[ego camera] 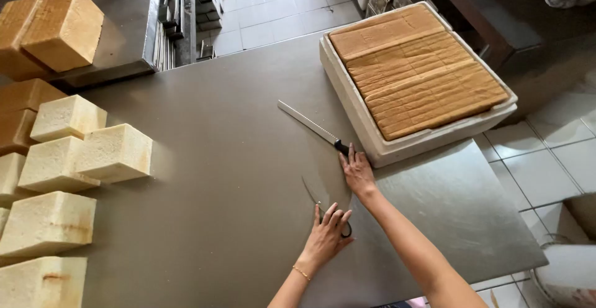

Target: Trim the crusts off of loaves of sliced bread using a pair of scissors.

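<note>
Steel table [217, 159], left hand [327, 233] fingers spread over scissors [313, 199], right hand [358, 171] flat, touching knife [310, 125] handle

Bread knife [308, 123]: long serrated blade, black handle, lying flat on the steel table, handle end beside the foam box corner. Scissors [316, 199]: black handles, closed blades, lying flat nearer the table's front edge.

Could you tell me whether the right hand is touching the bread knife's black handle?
Touching: the head view shows the right hand with fingertips on the bread knife handle.
</note>
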